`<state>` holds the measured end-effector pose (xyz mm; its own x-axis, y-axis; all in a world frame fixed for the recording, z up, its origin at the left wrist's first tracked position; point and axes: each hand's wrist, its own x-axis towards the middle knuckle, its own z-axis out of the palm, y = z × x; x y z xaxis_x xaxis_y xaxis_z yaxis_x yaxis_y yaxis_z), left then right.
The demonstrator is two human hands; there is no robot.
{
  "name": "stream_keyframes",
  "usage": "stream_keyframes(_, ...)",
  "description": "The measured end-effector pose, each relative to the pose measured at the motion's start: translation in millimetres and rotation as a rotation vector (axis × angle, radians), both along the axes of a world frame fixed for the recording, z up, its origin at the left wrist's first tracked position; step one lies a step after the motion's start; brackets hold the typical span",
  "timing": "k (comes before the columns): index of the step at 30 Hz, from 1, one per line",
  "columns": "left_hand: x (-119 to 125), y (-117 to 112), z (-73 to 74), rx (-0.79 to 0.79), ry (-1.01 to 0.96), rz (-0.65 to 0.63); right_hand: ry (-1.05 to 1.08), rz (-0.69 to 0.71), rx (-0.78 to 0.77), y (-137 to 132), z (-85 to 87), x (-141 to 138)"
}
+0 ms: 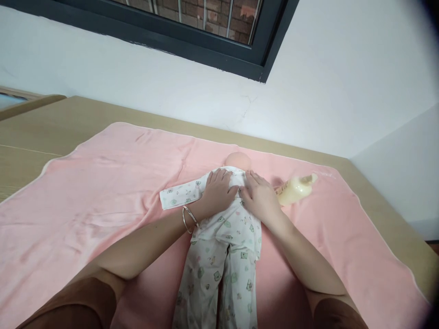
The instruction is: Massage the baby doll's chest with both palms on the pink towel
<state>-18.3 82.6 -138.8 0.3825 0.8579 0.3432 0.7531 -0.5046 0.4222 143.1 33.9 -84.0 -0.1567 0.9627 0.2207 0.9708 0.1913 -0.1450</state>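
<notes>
A doll lies on its back, dressed in a white patterned baby top (229, 219) and matching trousers (236, 283). Its bare round head (238, 161) shows beyond the collar. My left hand (218, 192) rests flat on the upper left of the top, fingers stretched out, with bangles (190, 219) at the wrist. On the upper right of the chest lies my right hand (262, 196), its fingers also extended. The two thumbs almost meet in the middle. One sleeve (181, 194) reaches out to the left; the other is mostly hidden by my right hand.
A pale yellow bottle (295, 189) lies on its side just right of my right hand. Beneath everything, a pink blanket (116, 169) covers much of the wooden table (92, 112). A white wall (192, 100) with a dark-framed window (219, 59) rises behind.
</notes>
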Motion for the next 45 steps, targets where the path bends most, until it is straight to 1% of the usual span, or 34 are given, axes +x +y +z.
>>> stream_keyframes(3,-0.7,-0.3,2.2,-0.021,0.004,-0.005,-0.032,-0.054,-0.097,-0.1,-0.3,-3.4)
stream_keyframes(7,-2.0,-6.1,9.4,-0.033,0.058,-0.014,-0.052,-0.056,-0.113,3.2,-2.3,-2.0)
stream_keyframes(12,-2.4,-16.0,17.9,0.109,0.123,0.105,-0.037,-0.031,-0.134,5.8,-8.1,1.0)
stream_keyframes(14,-3.1,-16.2,20.3,0.125,0.120,0.073,-0.034,-0.028,-0.139,6.7,-9.7,1.5)
stream_keyframes(17,-4.5,-14.5,24.2,0.089,0.116,-0.022,-0.029,-0.024,-0.144,7.7,-9.2,1.6)
stream_keyframes(21,-5.8,-19.1,30.8,0.060,0.131,-0.042,-0.061,-0.016,-0.142,1.8,-3.8,-1.8)
stream_keyframes(25,-7.2,-28.5,37.5,0.086,0.155,-0.100,-0.142,0.021,-0.090,-12.9,1.0,-9.8)
stream_keyframes(27,-8.4,-28.0,39.2,0.079,0.144,-0.108,-0.168,0.023,-0.062,-17.0,1.5,-12.3)
stream_keyframes(29,-9.9,-21.6,38.2,0.043,0.113,-0.075,-0.161,0.001,-0.054,-15.2,0.9,-11.8)
stream_keyframes(31,-11.5,-11.1,34.3,0.018,0.074,-0.047,-0.120,-0.029,-0.072,-7.8,-0.8,-8.3)
stream_keyframes(34,-13.2,4.0,25.8,0.018,0.029,-0.053,-0.036,-0.042,-0.117,7.0,-5.2,-1.2)
stream_keyframes(37,-12.9,9.2,21.8,0.026,0.022,-0.052,0.011,-0.030,-0.106,17.3,-11.9,2.8)
stream_keyframes(39,-11.6,5.8,23.8,0.047,0.045,-0.053,0.010,-0.030,-0.071,19.2,-16.0,2.7)
stream_keyframes(41,-10.1,-2.1,29.0,0.073,0.108,-0.071,-0.017,-0.018,-0.055,16.0,-18.0,0.2)
stream_keyframes(45,-8.5,-22.3,42.8,0.063,0.258,-0.076,-0.152,0.029,-0.044,-4.3,-14.4,-9.8)
